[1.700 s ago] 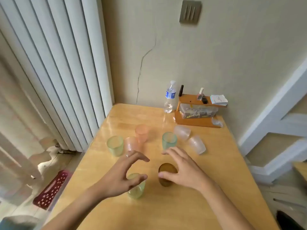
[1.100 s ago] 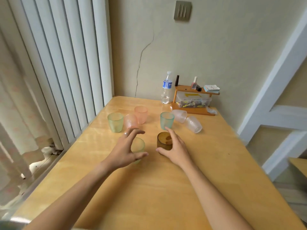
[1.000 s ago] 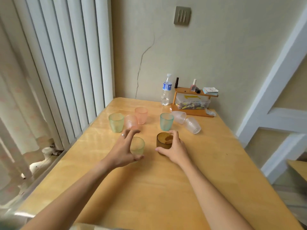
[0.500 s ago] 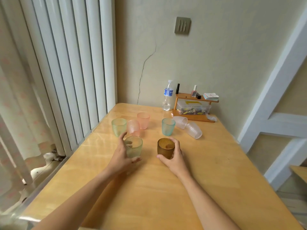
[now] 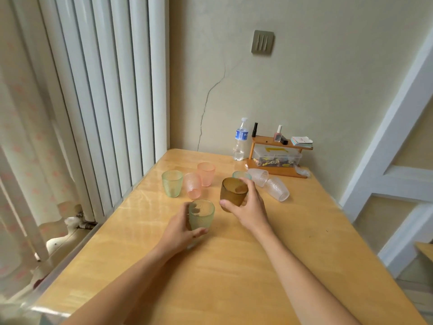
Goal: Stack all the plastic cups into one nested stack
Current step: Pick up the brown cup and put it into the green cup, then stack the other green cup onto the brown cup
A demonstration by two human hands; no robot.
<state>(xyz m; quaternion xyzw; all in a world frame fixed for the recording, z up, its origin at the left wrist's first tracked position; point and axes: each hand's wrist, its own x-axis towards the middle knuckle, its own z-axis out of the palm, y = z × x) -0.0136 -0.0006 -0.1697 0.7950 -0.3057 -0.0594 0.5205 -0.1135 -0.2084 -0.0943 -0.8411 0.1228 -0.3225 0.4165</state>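
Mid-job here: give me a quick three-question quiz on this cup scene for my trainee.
1. True or false: the right hand grips the brown cup.
2. How many clear cups lie tipped on their sides near the wooden organizer?
3. Multiple choice: the left hand holds A) a pink cup, B) the light green cup, C) the water bottle.

Key: 1 true. 2 two: one clear cup and another. 3 B.
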